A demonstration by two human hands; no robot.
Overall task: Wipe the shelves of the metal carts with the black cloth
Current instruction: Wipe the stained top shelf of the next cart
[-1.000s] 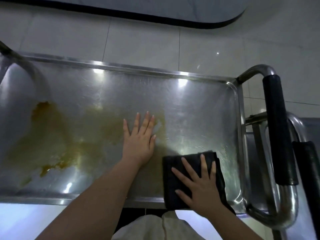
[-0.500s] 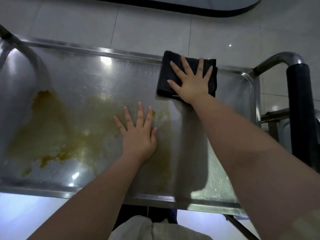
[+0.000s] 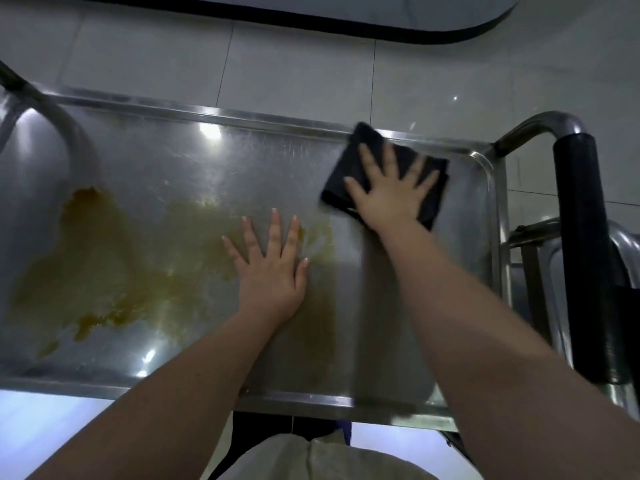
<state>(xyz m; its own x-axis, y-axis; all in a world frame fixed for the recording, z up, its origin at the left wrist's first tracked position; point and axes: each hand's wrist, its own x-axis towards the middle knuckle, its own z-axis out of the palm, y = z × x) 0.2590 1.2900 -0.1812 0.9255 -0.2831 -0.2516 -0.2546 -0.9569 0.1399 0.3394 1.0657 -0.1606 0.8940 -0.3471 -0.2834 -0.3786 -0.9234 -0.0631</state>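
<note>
The top shelf of a metal cart (image 3: 194, 168) fills the view, with a raised rim all round. A large brown-yellow stain (image 3: 114, 268) covers its left and middle part. A folded black cloth (image 3: 429, 174) lies near the far right corner of the shelf. My right hand (image 3: 388, 192) presses flat on the cloth with fingers spread; both are blurred by motion. My left hand (image 3: 273, 268) rests flat on the shelf at the stain's right edge, fingers straight.
The cart's handle with a black grip (image 3: 585, 258) stands along the right side. Behind it shows the steel tubing of a second cart (image 3: 540, 237). Grey floor tiles (image 3: 298, 64) lie beyond the far rim. Light clothing (image 3: 311, 459) shows at the bottom.
A second ago my right hand held the cloth at the near right corner. It swept to the far rim, and now sits slightly nearer and to the right. My left hand stayed put.
</note>
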